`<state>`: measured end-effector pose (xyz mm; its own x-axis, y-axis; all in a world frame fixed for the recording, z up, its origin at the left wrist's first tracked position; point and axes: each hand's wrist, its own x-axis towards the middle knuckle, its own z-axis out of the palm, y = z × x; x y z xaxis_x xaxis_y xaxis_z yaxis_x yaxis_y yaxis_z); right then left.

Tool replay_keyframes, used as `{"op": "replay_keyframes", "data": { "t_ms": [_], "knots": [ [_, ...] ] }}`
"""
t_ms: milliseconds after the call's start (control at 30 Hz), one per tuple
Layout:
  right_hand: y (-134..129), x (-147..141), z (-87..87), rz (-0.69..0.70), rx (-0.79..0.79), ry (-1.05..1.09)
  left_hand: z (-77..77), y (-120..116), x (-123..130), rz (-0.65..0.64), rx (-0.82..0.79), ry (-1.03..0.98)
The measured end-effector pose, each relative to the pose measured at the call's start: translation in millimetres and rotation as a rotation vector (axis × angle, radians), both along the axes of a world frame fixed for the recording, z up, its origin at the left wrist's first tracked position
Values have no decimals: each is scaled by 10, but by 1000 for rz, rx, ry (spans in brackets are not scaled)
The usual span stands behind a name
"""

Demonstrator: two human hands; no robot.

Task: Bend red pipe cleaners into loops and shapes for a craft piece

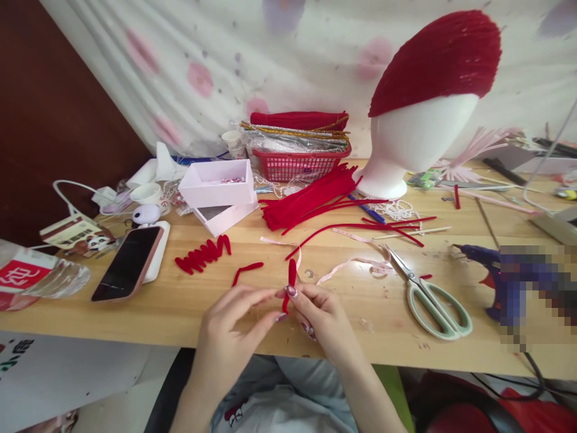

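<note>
Between my two hands, just above the table's front edge, stands a folded red pipe cleaner (292, 273). My right hand (322, 313) pinches it at the middle between thumb and fingers. At its lower end, the thumb and forefinger of my left hand (234, 322) close on the pipe cleaner's short tail. A bent red pipe cleaner piece (247, 268) lies just beyond my left hand. Farther left is a row of folded red pipe cleaner pieces (202, 255). Long red pipe cleaners (311, 201) lie in a bundle behind my hands.
Scissors (435, 300) and a partly blurred glue gun (491, 270) lie right. A white foam head (406, 141) wears a red covering (444, 63). Left are a phone (128, 264), a bottle (40, 276) and white boxes (216, 195). A red basket (302, 163) stands behind.
</note>
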<state>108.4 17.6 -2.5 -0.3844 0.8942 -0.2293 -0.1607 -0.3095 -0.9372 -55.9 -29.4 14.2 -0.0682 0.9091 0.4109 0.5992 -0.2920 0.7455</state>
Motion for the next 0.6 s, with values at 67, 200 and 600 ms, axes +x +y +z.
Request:
{"op": "replay_keyframes", "data": {
  "t_ms": [67, 200, 600],
  "knots": [
    [4, -4, 6, -20, 20, -13, -36, 29, 119, -61, 70, 38],
    [16, -1, -33, -51, -1, -38, -73, 34, 190, -96, 134, 99],
    [-4, 170, -48, -25, -51, 200, -272, 144, -418, 469, 259, 132]
  ]
}}
